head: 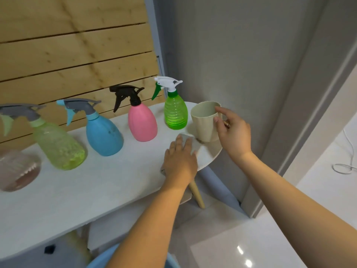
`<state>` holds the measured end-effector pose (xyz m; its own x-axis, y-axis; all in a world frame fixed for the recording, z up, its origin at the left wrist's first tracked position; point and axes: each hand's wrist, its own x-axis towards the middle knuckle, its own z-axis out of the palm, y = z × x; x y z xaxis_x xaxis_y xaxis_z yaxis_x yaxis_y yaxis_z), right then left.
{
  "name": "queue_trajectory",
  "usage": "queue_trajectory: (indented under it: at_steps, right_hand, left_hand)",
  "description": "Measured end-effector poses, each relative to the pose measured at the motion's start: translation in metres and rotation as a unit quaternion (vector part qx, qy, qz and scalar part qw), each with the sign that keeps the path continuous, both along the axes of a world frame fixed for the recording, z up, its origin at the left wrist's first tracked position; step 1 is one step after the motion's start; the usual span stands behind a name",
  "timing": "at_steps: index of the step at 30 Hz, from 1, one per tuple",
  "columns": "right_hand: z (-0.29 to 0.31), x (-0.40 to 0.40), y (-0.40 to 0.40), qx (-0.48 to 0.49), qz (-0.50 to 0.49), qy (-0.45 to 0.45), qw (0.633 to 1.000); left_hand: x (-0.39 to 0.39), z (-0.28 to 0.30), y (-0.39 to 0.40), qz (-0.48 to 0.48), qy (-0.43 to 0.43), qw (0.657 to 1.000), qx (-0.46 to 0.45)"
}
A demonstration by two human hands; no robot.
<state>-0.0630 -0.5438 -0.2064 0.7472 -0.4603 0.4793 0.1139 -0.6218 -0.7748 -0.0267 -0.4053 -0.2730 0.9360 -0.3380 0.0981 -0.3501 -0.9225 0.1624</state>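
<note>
My right hand (230, 130) grips the handle of a cream mug (203, 120) at the right end of the white table (77, 190); the mug looks tilted, its base just above the tabletop. My left hand (180, 161) lies flat, fingers straight, pressing a grey cloth (190, 142) onto the table right in front of the mug. Most of the cloth is hidden under that hand.
Several spray bottles stand in a row behind: yellow-green (58, 144), blue (102, 132), pink (142, 121), green (175, 111). A clear container (17, 169) sits at far left. A blue basin (108, 258) is below the table, a white cable (345, 165) on the floor at right.
</note>
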Motion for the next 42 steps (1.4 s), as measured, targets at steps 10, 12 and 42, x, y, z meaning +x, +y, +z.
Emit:
queue_trajectory:
  at_steps: [10,12,42]
  right_hand:
    - [-0.004,-0.004,0.1,0.037,0.126,0.007,0.991]
    - [-0.007,-0.002,0.124,0.032,0.139,0.003,0.99]
    - [-0.011,0.038,0.054,0.011,0.207,0.176,0.962]
  left_hand:
    - [-0.029,0.004,0.232,0.184,0.012,0.983,0.005]
    - [-0.036,0.005,0.263,0.212,0.029,0.977,0.007]
    - [-0.018,0.006,0.147,0.113,0.029,0.993,0.012]
